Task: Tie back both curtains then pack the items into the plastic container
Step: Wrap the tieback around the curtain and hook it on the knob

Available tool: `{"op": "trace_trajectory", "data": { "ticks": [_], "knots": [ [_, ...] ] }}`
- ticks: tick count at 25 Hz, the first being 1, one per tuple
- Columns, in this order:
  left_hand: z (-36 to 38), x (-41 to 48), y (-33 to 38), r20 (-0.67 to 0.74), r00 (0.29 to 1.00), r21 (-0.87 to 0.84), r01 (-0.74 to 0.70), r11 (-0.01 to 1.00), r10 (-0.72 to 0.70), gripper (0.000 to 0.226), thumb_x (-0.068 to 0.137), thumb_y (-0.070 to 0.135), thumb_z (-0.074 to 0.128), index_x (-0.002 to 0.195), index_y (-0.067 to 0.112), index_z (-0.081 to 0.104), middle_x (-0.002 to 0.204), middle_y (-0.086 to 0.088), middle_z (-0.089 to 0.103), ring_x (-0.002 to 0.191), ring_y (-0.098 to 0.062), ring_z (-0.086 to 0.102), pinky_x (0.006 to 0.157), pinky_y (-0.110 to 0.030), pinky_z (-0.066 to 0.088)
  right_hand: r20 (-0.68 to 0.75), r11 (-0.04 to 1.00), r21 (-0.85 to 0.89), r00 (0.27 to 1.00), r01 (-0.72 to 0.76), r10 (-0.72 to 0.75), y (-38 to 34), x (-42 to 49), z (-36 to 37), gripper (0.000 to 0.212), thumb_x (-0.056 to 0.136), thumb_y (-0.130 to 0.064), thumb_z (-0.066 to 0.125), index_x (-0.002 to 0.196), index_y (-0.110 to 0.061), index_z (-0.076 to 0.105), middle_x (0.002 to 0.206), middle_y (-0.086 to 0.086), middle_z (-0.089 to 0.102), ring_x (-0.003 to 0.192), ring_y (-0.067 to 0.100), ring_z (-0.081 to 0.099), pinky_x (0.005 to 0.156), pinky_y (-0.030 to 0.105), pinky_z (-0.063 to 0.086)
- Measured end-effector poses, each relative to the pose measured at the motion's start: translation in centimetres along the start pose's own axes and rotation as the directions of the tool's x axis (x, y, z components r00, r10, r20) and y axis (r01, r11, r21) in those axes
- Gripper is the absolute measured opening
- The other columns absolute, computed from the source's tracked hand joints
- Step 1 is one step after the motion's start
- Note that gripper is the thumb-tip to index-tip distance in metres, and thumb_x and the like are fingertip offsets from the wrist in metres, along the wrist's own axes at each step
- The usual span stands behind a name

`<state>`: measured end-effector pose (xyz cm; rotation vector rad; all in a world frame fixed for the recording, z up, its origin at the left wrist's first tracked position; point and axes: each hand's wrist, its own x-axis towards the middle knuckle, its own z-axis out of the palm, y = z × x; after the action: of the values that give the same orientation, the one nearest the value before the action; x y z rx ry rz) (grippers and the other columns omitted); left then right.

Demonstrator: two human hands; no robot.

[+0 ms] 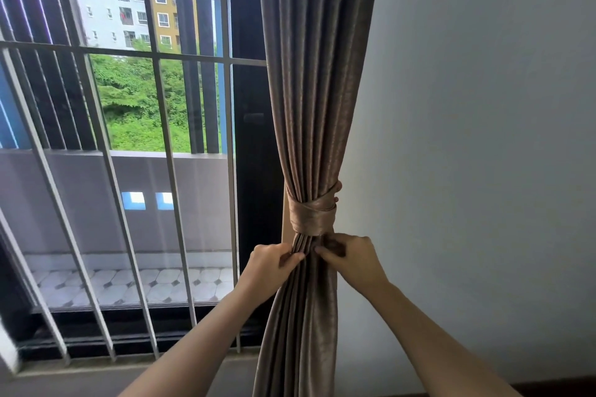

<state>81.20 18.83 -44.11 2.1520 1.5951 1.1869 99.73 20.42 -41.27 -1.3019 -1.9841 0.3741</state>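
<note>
A brown-grey curtain (317, 80) hangs at the right side of the window, gathered into a narrow bundle. A matching fabric tieback (312, 212) is wrapped around the bundle at mid height. Just below the tieback, my left hand (270, 263) pinches the curtain folds from the left. My right hand (350, 256) pinches the folds from the right, its fingertips close to those of the left hand. A small rounded hook end (338, 186) shows at the tieback's right edge. No plastic container or other items are in view.
White window bars (167, 138) cover the glass to the left, with a balcony and buildings beyond. A dark window frame (251, 138) stands just left of the curtain. A plain white wall (483, 138) fills the right side. A dark skirting strip runs along the bottom right.
</note>
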Motion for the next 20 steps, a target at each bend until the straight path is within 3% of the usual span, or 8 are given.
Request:
{"op": "trace_trajectory", "data": {
  "ticks": [3, 6, 8, 11, 14, 16, 18, 20],
  "knots": [
    [-0.2, -0.5, -0.2, -0.001, 0.994, -0.021, -0.113, 0.993, 0.113, 0.037, 0.09, 0.024, 0.06, 0.058, 0.01, 0.048, 0.046, 0.008, 0.04, 0.043, -0.01, 0.04, 0.046, -0.013, 0.03, -0.004, 0.999, 0.048, 1.0, -0.004, 0.004, -0.8, -0.3, 0.3, 0.036, 0.08, -0.01, 0.064, 0.055, -0.028, 0.045, 0.042, -0.011, 0.045, 0.047, 0.003, 0.049, 0.052, 0.017, 0.031],
    [-0.2, -1.5, -0.7, -0.04, 0.977, -0.046, -0.209, 0.977, 0.208, 0.036, 0.089, 0.025, 0.057, 0.06, 0.004, 0.055, 0.046, -0.003, 0.047, 0.042, -0.013, 0.041, 0.045, -0.015, 0.03, 0.107, 0.971, 0.235, 0.994, -0.052, 0.027, 0.2, -1.5, -1.0, 0.032, 0.078, 0.001, 0.06, 0.063, -0.027, 0.062, 0.047, -0.012, 0.055, 0.045, -0.002, 0.045, 0.053, 0.01, 0.034],
    [0.7, -1.2, -0.8, -0.097, 0.974, -0.004, -0.208, 0.978, 0.207, 0.034, 0.088, 0.026, 0.056, 0.061, 0.005, 0.058, 0.047, 0.0, 0.049, 0.041, -0.011, 0.041, 0.044, -0.017, 0.031, 0.033, 0.968, 0.232, 0.995, -0.099, 0.094, 1.6, -1.5, -1.5, 0.017, 0.078, -0.001, 0.062, 0.08, -0.015, 0.072, 0.059, 0.001, 0.064, 0.055, 0.005, 0.053, 0.059, 0.019, 0.042],
    [1.5, 0.7, 0.2, -0.155, 0.979, 0.127, -0.11, 0.986, 0.13, 0.027, 0.089, 0.016, 0.058, 0.066, 0.003, 0.06, 0.054, -0.005, 0.057, 0.047, -0.014, 0.047, 0.051, -0.022, 0.032, -0.118, 0.997, -0.04, 0.991, -0.07, 0.065, 2.1, -0.3, -1.2, 0.009, 0.079, -0.008, 0.062, 0.083, -0.003, 0.069, 0.06, 0.007, 0.062, 0.056, 0.019, 0.054, 0.058, 0.029, 0.041],
    [1.5, 0.7, -0.2, -0.082, 0.993, 0.132, -0.078, 0.988, 0.09, 0.029, 0.091, 0.02, 0.054, 0.069, 0.001, 0.06, 0.056, -0.008, 0.056, 0.05, -0.02, 0.048, 0.054, -0.026, 0.033, 0.01, 0.999, -0.042, 1.0, -0.013, 0.014, 1.2, -0.2, -0.8, 0.013, 0.08, -0.013, 0.063, 0.07, -0.005, 0.062, 0.05, -0.003, 0.051, 0.046, 0.009, 0.045, 0.054, 0.027, 0.035],
    [0.4, 0.1, -0.2, -0.084, 0.986, 0.101, -0.137, 0.985, 0.146, 0.036, 0.089, 0.031, 0.052, 0.068, 0.003, 0.061, 0.055, -0.005, 0.056, 0.048, -0.018, 0.051, 0.05, -0.027, 0.039, 0.038, 0.999, -0.033, 0.999, 0.034, -0.033, 1.5, -0.5, -1.5, 0.015, 0.081, -0.024, 0.068, 0.071, -0.012, 0.068, 0.054, -0.009, 0.058, 0.049, 0.003, 0.052, 0.054, 0.021, 0.04],
    [-1.4, 0.1, 0.5, -0.201, 0.949, 0.025, -0.242, 0.97, 0.241, 0.031, 0.089, 0.03, 0.055, 0.079, 0.004, 0.067, 0.063, 0.003, 0.06, 0.051, -0.003, 0.054, 0.051, -0.016, 0.045, -0.152, 0.987, -0.04, 0.975, 0.155, -0.16, 1.5, -0.6, -2.5, 0.014, 0.082, -0.027, 0.07, 0.082, -0.013, 0.072, 0.071, -0.005, 0.069, 0.06, 0.002, 0.061, 0.062, 0.022, 0.051],
    [-3.7, 1.6, 1.5, -0.365, 0.875, 0.013, -0.337, 0.941, 0.318, 0.02, 0.09, 0.017, 0.058, 0.101, 0.003, 0.067, 0.083, 0.004, 0.062, 0.061, 0.007, 0.054, 0.06, -0.006, 0.044, -0.42, 0.957, -0.076, 0.861, 0.28, -0.286, 0.6, 0.6, -4.1, 0.009, 0.086, -0.015, 0.065, 0.092, -0.011, 0.071, 0.086, 0.001, 0.068, 0.072, 0.006, 0.062, 0.069, 0.025, 0.054]
  ]
}}
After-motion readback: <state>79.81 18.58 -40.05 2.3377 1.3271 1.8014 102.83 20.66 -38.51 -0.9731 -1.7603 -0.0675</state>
